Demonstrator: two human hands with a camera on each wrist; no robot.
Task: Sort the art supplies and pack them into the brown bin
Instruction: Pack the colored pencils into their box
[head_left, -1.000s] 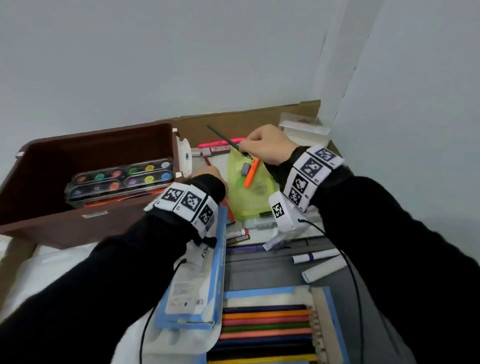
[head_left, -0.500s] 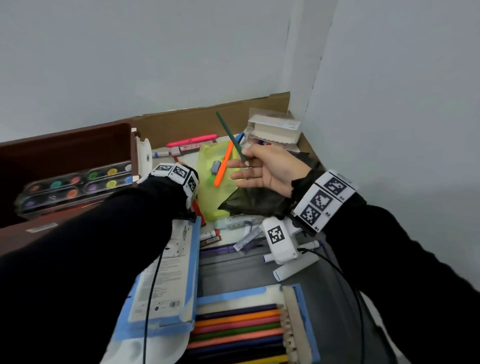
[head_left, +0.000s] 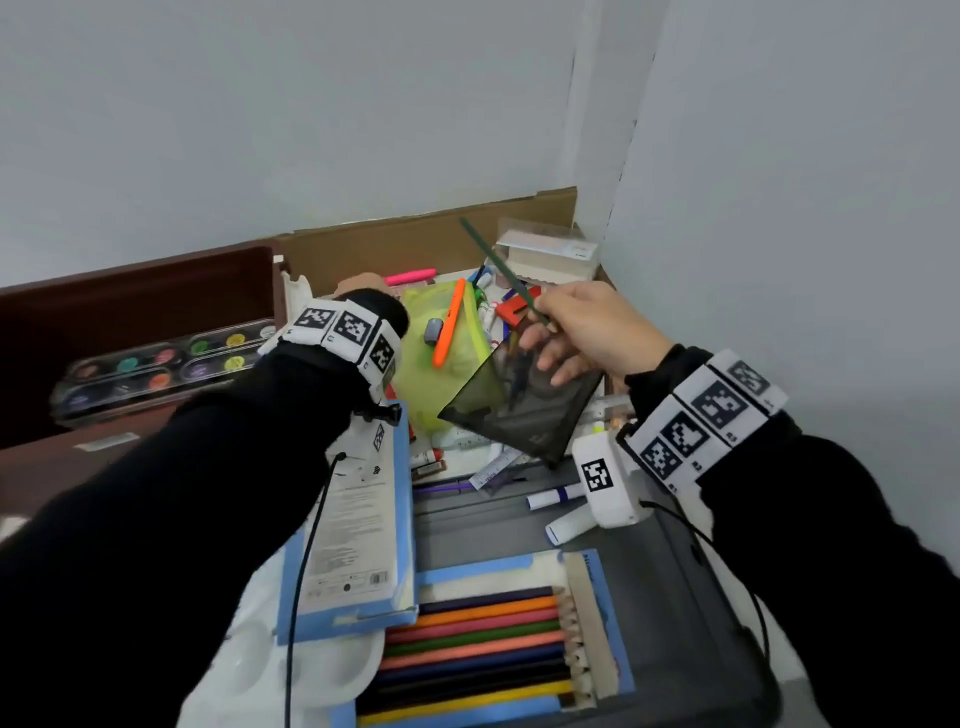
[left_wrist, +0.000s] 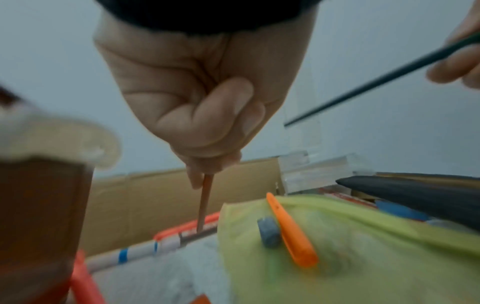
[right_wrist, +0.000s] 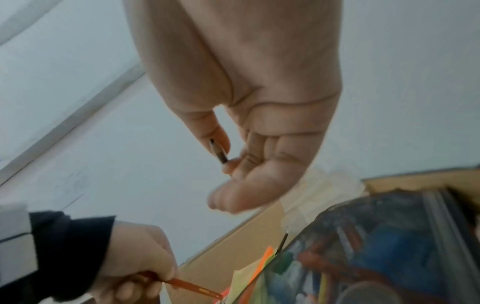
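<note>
My right hand (head_left: 566, 332) pinches a thin dark green brush (head_left: 498, 265) between thumb and forefinger, held up over the black mesh pouch (head_left: 519, 410); its other fingers are loosely spread. The right wrist view shows the brush's end (right_wrist: 219, 153) in that pinch. My left hand (left_wrist: 207, 127) grips a thin reddish-brown stick (left_wrist: 205, 201) that points down at the pens by the brown bin (head_left: 156, 275). In the head view that hand (head_left: 363, 283) is mostly hidden behind its wrist band. A paint palette (head_left: 161, 364) lies in the bin.
A green pouch (head_left: 452, 374) carries an orange pen (head_left: 449, 322) and a grey eraser (head_left: 432, 331). Close to me lie an open box of coloured pencils (head_left: 483, 644), a blue-and-white box (head_left: 358, 519) and white markers (head_left: 556, 496). A cardboard wall (head_left: 415, 244) and a clear box (head_left: 550, 252) stand behind.
My right hand has lifted the green brush off the pile and turned palm-up, now over the black pouch. My left hand has stayed by the bin's corner.
</note>
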